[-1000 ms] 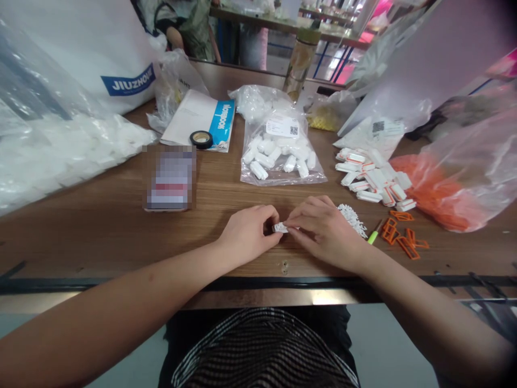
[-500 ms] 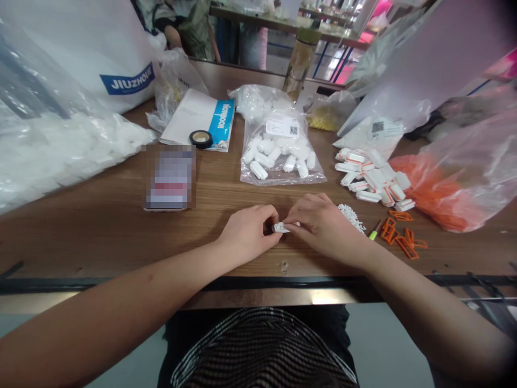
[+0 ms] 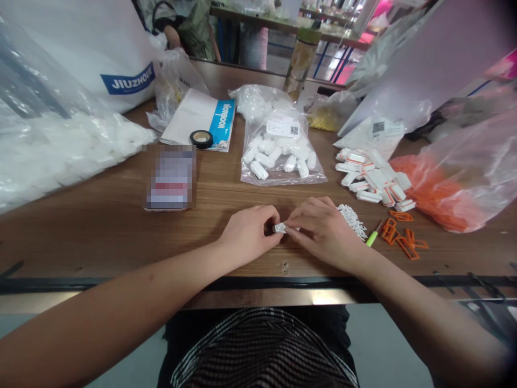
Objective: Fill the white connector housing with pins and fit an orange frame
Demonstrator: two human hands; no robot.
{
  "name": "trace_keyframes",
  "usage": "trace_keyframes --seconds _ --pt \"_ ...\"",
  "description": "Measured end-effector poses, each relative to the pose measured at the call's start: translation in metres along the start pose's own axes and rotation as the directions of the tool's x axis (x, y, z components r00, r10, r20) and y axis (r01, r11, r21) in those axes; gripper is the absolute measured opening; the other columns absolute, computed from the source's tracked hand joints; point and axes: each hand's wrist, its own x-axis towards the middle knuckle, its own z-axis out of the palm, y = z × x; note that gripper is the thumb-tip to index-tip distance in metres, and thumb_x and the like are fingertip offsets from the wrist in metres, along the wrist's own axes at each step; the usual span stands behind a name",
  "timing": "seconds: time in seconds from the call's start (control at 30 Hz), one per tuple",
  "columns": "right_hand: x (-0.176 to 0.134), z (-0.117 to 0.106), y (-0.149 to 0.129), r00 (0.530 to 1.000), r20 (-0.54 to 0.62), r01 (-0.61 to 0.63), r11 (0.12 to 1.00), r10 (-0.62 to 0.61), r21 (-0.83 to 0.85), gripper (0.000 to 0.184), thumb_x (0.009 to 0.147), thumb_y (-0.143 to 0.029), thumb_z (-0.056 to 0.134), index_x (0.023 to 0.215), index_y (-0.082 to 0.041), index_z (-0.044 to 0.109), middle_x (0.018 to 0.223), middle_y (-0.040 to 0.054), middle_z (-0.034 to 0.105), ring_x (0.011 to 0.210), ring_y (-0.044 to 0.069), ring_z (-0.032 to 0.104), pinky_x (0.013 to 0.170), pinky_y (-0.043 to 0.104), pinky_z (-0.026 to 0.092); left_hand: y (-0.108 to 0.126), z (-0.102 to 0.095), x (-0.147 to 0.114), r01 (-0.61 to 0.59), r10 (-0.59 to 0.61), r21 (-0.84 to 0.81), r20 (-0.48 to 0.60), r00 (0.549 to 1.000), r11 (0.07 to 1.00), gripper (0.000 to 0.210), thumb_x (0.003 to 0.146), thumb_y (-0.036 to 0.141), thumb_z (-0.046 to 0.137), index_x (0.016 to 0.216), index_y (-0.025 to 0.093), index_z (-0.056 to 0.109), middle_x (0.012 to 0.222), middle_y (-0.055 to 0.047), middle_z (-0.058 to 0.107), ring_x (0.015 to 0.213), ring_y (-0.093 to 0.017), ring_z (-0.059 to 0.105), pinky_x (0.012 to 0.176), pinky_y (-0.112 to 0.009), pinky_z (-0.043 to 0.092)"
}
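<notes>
One small white piece point(image 3: 279, 228) lies between the hands, its ends pinched in the grip of the left hand point(image 3: 245, 231) and of the right hand point(image 3: 325, 231). Rightward are one green-handled tool point(image 3: 371, 238), tiny white parts point(image 3: 353, 220) and overlapping orange frames point(image 3: 405, 247) I cannot count; farther off, one tape roll point(image 3: 202, 146), one notebook point(image 3: 191, 116), one bottle point(image 3: 299, 64). The desk point(image 3: 218, 194) is brown wood-grain, and another table point(image 3: 250, 18) stands in the room behind.

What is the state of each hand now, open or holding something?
Left hand: closed, pinching a small white oblong plastic piece.
Right hand: closed, also at the same piece; exact grip partly hidden.
</notes>
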Motion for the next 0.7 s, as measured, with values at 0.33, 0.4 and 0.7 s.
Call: trace_keyframes --seconds 0.33,0.4,0.7 --pt "-0.008 0.022 -0.008 0.976 -0.197 -0.076 0.993 0.093 0.093 0.012 0.088 -0.021 0.062 0.080 -0.021 0.070 0.090 0.0027 0.072 0.087 0.019 0.059 0.080 0.037 0.040 -0.002 0.001 0.000 -0.007 0.007 -0.013 -0.023 1.000 1.000 0.009 0.076 0.026 0.067 0.081 0.022 0.061 0.066 0.004 0.056 0.060 -0.013 0.050 0.058 -0.028 0.035" --pt "-0.008 0.023 -0.008 0.973 -0.196 -0.093 0.986 0.120 0.141 0.008 0.086 -0.020 0.063 0.081 -0.021 0.069 0.089 0.0026 0.071 0.086 0.018 0.060 0.079 0.037 0.041 -0.002 0.001 0.000 -0.011 0.011 -0.018 -0.023 1.000 1.000 0.008 0.075 0.025 0.066 0.081 0.022 0.061 0.066 0.004 0.057 0.060 -0.013 0.050 0.058 -0.028 0.035" --pt "-0.002 0.009 -0.006 0.974 -0.171 -0.126 0.984 0.146 0.123 0.009 0.082 -0.018 0.062 0.076 -0.021 0.067 0.086 0.0017 0.069 0.085 0.019 0.059 0.079 0.037 0.039 -0.002 0.002 0.000 0.001 -0.001 -0.027 -0.018 1.000 1.000 0.010 0.076 0.029 0.068 0.081 0.023 0.062 0.069 0.004 0.056 0.062 -0.013 0.050 0.058 -0.028 0.034"
